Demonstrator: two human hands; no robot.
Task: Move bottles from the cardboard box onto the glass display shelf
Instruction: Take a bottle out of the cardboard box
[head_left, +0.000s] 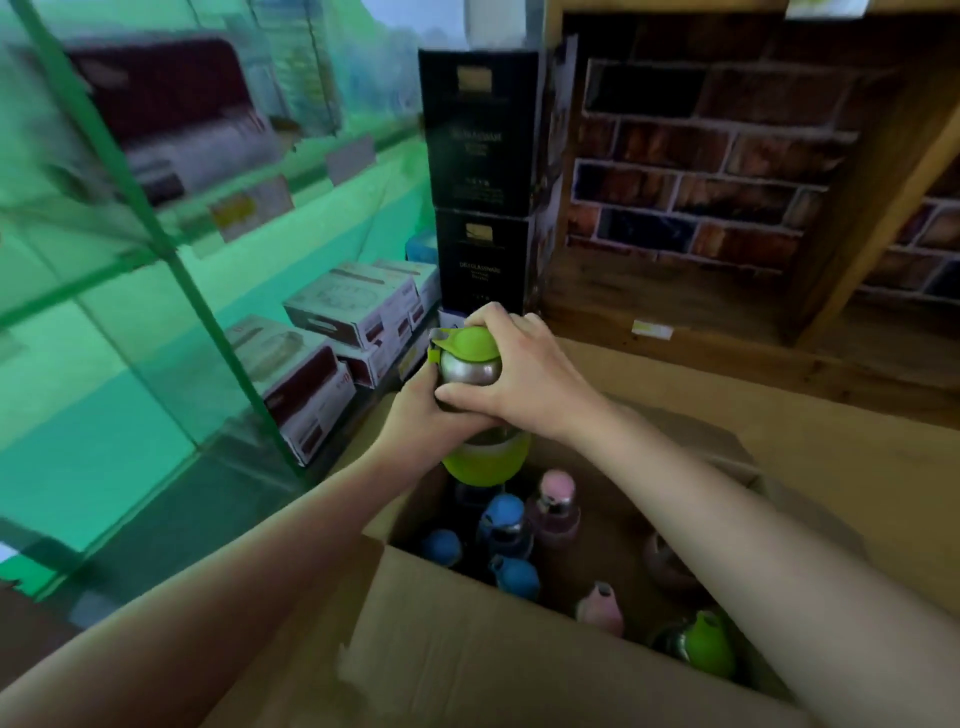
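Both my hands hold a green bottle (470, 358) with a green cap, steel shoulder and green sleeve, lifted above the far left corner of the open cardboard box (467, 639). My left hand (421, 415) grips its body from the left, and my right hand (519, 364) grips the neck and cap from the right. Several bottles stand inside the box: blue ones (504, 519), pink ones (556, 504) and another green one (706, 642). The green-tinted glass display shelf (156, 312) runs along the left.
White and maroon product boxes (332, 312) are stacked on the lower glass shelf. Two black glassware boxes (480, 171) stand stacked behind the bottle. A wooden shelf unit (727, 322) with a brick-pattern back fills the right.
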